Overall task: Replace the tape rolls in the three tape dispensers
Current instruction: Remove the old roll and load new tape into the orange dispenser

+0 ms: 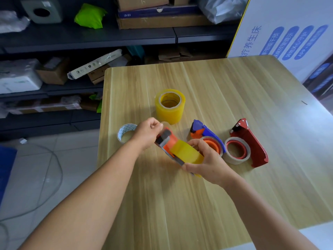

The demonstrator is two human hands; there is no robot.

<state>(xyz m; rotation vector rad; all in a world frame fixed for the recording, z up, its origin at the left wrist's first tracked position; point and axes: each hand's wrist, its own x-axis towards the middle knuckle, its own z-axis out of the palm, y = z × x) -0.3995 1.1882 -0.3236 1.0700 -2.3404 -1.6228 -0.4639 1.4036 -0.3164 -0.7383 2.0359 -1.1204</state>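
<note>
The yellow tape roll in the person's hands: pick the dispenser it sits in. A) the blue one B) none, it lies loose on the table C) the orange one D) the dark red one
C: the yellow tape roll sits in the orange dispenser held by both hands, while the blue dispenser and dark red dispenser lie on the table.

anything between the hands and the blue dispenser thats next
Nothing visible blocks it. The blue dispenser lies on the table just beyond the right hand, but both hands are busy: the right hand and left hand hold the orange dispenser with its yellow roll.
</note>
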